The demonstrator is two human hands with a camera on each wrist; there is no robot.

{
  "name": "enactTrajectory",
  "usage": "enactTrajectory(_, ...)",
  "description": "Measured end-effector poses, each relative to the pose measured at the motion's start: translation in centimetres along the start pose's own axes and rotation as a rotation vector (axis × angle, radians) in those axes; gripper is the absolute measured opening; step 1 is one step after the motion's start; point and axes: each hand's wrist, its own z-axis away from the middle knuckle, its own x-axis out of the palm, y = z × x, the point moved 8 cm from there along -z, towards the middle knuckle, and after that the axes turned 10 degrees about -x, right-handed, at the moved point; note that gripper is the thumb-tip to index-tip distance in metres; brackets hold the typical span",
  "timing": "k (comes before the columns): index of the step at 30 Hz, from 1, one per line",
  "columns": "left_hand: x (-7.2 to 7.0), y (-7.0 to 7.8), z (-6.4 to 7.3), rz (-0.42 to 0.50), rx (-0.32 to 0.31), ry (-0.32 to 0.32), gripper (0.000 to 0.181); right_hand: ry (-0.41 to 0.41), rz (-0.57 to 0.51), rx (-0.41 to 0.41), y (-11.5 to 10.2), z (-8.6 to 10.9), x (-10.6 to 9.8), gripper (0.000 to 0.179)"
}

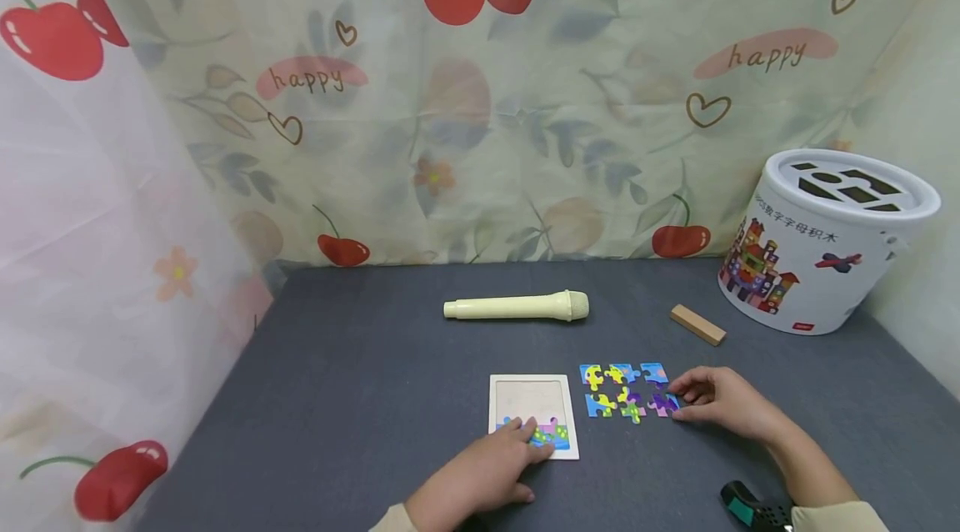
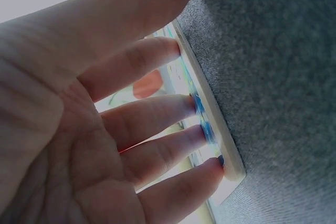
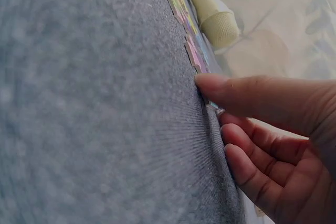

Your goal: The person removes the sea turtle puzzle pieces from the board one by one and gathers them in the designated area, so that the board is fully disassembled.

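My left hand (image 1: 498,463) rests on the lower part of a square wooden puzzle tray (image 1: 492,400). Its fingers are spread and fairly straight, fingertips touching the row of fitted colourful pieces (image 1: 553,435) along the bottom; the upper part of the tray shows bare wood. In the left wrist view the fingertips meet the inner side of the tray's edge (image 2: 212,114). To the right of the tray lie several loose jigsaw pieces (image 1: 600,405). With thumb and index finger, my right hand (image 1: 723,403) pinches a purple puzzle piece (image 1: 662,405) at the right end of this group.
A cream toy microphone (image 1: 517,307) lies behind the tray. A small wooden block (image 1: 697,324) is near a large white bucket (image 1: 817,257) with a slotted lid at the back right. A black and teal object (image 1: 750,507) sits by the right sleeve. Patterned curtain hangs behind the dark tabletop.
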Motion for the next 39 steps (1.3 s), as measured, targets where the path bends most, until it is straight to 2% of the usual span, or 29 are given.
enactTrajectory(14, -0.1, 0.0, 0.0, 0.01, -0.002, -0.001, 0.058, 0.007, 0.059, -0.058, -0.2, 0.0, 0.0, 0.03)
enactTrajectory(26, -0.3, -0.2, 0.2, 0.044, 0.022, 0.014, 0.06, 0.012, -0.012, -0.027, -0.3, 0.0, -0.1, 0.037)
enactTrajectory(31, -0.6, -0.7, 0.4, 0.079, 0.017, 0.025, 0.064, 0.038, 0.012, -0.049, -1.3, -0.4, -0.3, 0.035)
enactTrajectory(33, -0.7, -1.0, 0.3, 0.101, 0.004, 0.012, 0.067, 0.035, 0.027, -0.067, -1.9, -0.8, -0.1, 0.035)
enactTrajectory(39, -1.1, -3.1, -0.2, 0.223, -0.045, -0.031, 0.069, 0.009, 0.031, -0.132, -4.4, -2.3, 1.5, 0.032)
